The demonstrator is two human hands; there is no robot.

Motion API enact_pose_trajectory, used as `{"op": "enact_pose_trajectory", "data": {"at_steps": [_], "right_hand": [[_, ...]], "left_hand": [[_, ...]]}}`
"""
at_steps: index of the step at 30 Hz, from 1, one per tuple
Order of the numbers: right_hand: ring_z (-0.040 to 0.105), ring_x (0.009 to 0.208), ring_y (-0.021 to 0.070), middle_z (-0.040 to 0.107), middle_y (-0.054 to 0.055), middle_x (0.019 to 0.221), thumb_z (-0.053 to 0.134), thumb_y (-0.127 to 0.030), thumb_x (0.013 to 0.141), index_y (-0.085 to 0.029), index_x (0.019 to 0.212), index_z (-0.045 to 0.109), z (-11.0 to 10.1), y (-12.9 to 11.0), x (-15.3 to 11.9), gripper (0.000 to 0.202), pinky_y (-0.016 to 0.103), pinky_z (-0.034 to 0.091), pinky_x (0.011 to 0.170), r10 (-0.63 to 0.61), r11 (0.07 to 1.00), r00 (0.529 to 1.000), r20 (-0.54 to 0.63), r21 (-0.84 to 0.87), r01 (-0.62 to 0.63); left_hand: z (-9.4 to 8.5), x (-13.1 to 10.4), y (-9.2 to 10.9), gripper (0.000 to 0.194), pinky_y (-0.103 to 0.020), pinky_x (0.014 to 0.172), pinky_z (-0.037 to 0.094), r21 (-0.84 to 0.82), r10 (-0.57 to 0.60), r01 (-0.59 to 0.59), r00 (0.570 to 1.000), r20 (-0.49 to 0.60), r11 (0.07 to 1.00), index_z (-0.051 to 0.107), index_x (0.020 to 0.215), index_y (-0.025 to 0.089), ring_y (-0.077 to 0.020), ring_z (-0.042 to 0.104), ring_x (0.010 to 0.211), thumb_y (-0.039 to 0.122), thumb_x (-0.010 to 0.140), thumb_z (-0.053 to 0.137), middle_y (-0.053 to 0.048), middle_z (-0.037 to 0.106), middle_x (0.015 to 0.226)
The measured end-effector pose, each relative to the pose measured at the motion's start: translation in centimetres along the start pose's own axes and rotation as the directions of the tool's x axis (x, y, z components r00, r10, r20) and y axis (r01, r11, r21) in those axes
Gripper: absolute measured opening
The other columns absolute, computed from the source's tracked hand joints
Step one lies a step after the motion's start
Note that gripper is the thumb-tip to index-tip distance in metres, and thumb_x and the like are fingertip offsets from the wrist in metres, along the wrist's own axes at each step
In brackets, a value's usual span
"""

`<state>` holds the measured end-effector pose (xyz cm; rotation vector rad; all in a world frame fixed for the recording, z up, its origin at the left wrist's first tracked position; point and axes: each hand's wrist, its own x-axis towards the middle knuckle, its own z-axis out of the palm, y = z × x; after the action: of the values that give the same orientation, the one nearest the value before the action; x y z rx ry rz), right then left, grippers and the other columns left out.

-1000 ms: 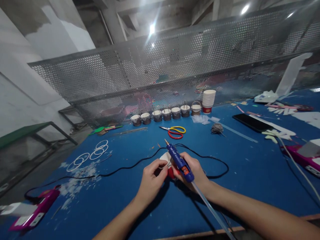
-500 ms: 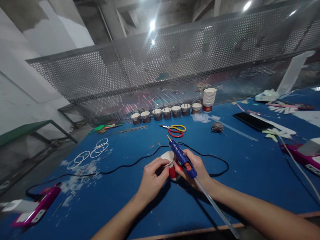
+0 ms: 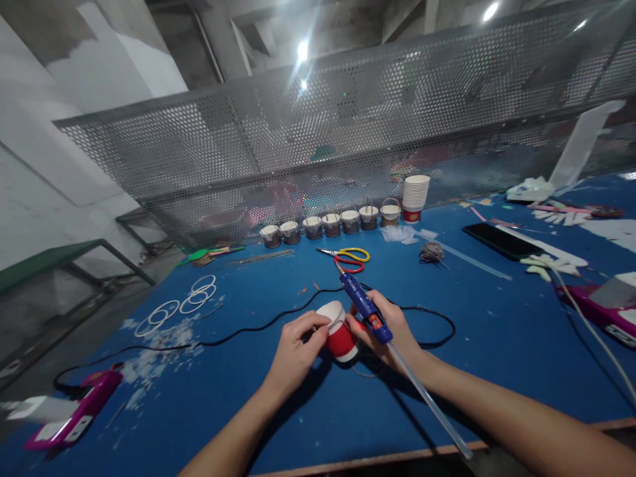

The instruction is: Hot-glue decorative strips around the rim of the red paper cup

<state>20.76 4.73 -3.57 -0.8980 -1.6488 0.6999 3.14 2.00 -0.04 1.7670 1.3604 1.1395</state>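
A red and white paper cup [image 3: 342, 339] tilts between my two hands just above or on the blue table; I cannot tell whether its base touches. My left hand [image 3: 297, 348] pinches it near the rim from the left. My right hand [image 3: 392, 331] is wrapped around a blue glue gun [image 3: 362, 299], its nozzle pointing up and away and a long clear glue stick [image 3: 430, 399] trailing from the back. The right fingertips also reach the cup's right side. A thin loop of cord, partly hidden, shows beneath the right hand.
Scissors [image 3: 355, 256] lie beyond the nozzle. A black cable [image 3: 263, 326] curves across the table. Several wrapped cups [image 3: 332, 226] and a cup stack [image 3: 415, 195] line the back. White rings [image 3: 197, 297] lie left; a yarn ball [image 3: 431, 252] and phone [image 3: 501, 241] lie right.
The cup has tilted, so more of its red side shows. My left hand has shifted slightly left, and the right hand with the glue gun slightly right.
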Motion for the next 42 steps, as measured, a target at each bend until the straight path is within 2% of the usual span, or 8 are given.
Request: {"op": "enact_pose_trajectory", "data": {"at_steps": [5,10,15,20,24,33,42], "right_hand": [[0.052,0.053,0.0116,0.058,-0.003,0.066,0.06,-0.032,0.082,-0.021,0.079,0.051,-0.3,-0.6,0.2,0.014,0.022,0.044,0.053,0.047,0.998,0.999,0.004,0.049,-0.047],[0.055,0.057,0.0122,0.061,-0.002,0.071,0.064,-0.031,0.08,-0.021,0.086,0.052,0.1,-0.1,-0.3,0.017,0.023,0.046,0.056,0.004,1.0,0.997,0.076,0.017,-0.005],[0.056,0.058,0.0128,0.062,-0.002,0.071,0.066,-0.032,0.08,-0.021,0.086,0.051,0.6,0.7,-0.6,0.019,0.024,0.046,0.057,-0.004,1.0,0.998,0.065,-0.007,0.004],[0.055,0.056,0.0126,0.062,-0.003,0.069,0.067,-0.03,0.077,-0.022,0.085,0.051,0.3,0.8,-0.6,0.02,0.023,0.046,0.056,-0.037,0.999,0.996,0.084,-0.001,0.037],[0.058,0.058,0.0135,0.064,-0.002,0.069,0.067,-0.029,0.076,-0.022,0.083,0.051,0.2,0.4,-0.5,0.018,0.024,0.047,0.058,-0.035,0.999,0.998,0.057,0.01,0.034],[0.058,0.057,0.0137,0.064,-0.002,0.068,0.066,-0.03,0.078,-0.022,0.082,0.05,0.1,-0.1,-0.3,0.018,0.024,0.047,0.058,-0.032,0.999,0.998,0.059,0.034,0.03],[0.059,0.061,0.0149,0.063,-0.002,0.068,0.067,-0.03,0.077,-0.022,0.085,0.051,0.2,0.4,-0.5,0.02,0.025,0.048,0.06,-0.018,0.999,0.994,0.103,0.038,0.014]], "left_hand": [[-0.4,0.1,0.3,0.019,-0.022,0.057,0.043,-0.053,-0.049,0.049,0.999,-0.002,0.997,0.071,0.069,0.015,-0.0128,0.053,0.058,0.025,0.077,0.056,-0.001,0.062,0.064],[-0.5,0.1,0.7,0.019,-0.023,0.059,0.046,-0.094,-0.09,0.089,0.996,-0.008,0.992,0.07,0.071,0.016,-0.0138,0.057,0.06,0.029,0.077,0.058,-0.002,0.066,0.069],[-0.2,0.0,0.6,0.021,-0.023,0.055,0.048,-0.114,-0.128,0.133,0.99,0.055,0.985,0.067,0.073,0.015,-0.0129,0.06,0.055,0.031,0.078,0.056,-0.002,0.065,0.07],[0.2,0.0,0.7,0.018,-0.022,0.054,0.046,-0.069,-0.083,0.086,0.995,0.055,0.994,0.067,0.068,0.015,-0.0122,0.057,0.054,0.026,0.076,0.056,-0.002,0.064,0.065],[0.2,-0.1,0.6,0.016,-0.021,0.052,0.043,-0.019,-0.044,0.044,0.998,0.04,0.999,0.069,0.07,0.015,-0.0118,0.054,0.053,0.022,0.074,0.054,-0.002,0.064,0.062],[0.5,-0.1,0.5,0.014,-0.021,0.058,0.046,0.089,0.037,-0.04,0.999,0.038,0.995,0.068,0.07,0.015,-0.0132,0.058,0.061,0.023,0.075,0.057,-0.002,0.066,0.068],[0.4,-0.1,0.6,0.016,-0.021,0.057,0.045,0.093,0.061,-0.063,0.998,0.019,0.994,0.066,0.065,0.016,-0.0129,0.056,0.059,0.024,0.075,0.057,-0.001,0.062,0.063]]}}
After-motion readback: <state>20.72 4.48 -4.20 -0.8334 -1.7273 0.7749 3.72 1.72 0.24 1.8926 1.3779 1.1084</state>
